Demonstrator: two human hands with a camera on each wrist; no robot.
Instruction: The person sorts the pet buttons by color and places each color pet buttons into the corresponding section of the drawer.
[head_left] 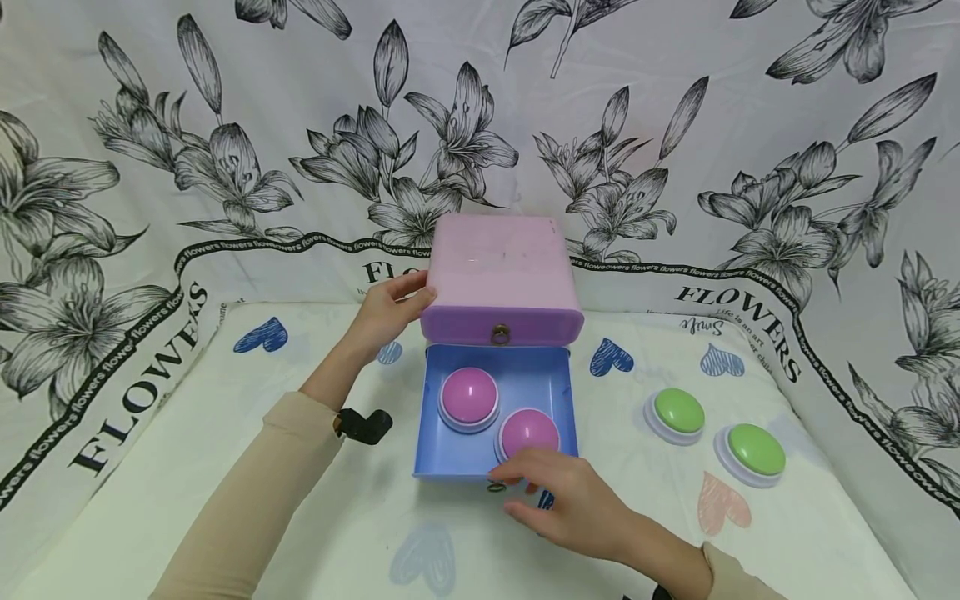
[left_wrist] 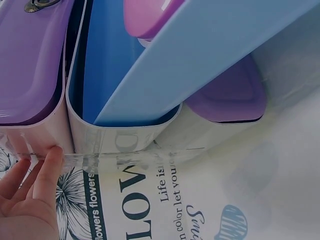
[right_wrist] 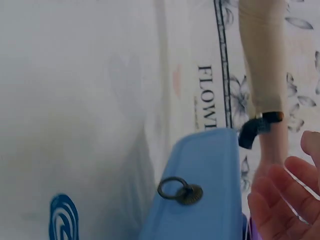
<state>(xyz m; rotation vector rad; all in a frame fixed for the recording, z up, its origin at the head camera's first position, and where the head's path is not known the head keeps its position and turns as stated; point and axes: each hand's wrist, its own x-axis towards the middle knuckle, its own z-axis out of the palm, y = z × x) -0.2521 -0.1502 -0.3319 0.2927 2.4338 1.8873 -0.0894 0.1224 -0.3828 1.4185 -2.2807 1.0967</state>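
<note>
A small pink drawer cabinet [head_left: 498, 258] has its blue drawer [head_left: 453, 457] pulled out under a purple top drawer [head_left: 457, 325]. Two pink dome-topped buttons with pale bases lie inside: a rear-left button [head_left: 469, 393] and a front-right button [head_left: 529, 431]. My left hand [head_left: 390, 308] rests its fingertips against the cabinet's left side. At the blue drawer's front edge, my right hand [head_left: 573, 504] has loosely bent fingers with nothing gripped, partly covering the front-right button. The drawer's brass ring pull [right_wrist: 172, 187] stands free of those fingers in the right wrist view.
Right of the cabinet, two green dome-topped buttons, a nearer button [head_left: 756, 450] and a farther button [head_left: 679, 410], sit on the heart-printed cloth [head_left: 315, 517]. A flower-printed curtain [head_left: 337, 67] rises behind. Another purple drawer [left_wrist: 230, 95] shows below the blue one.
</note>
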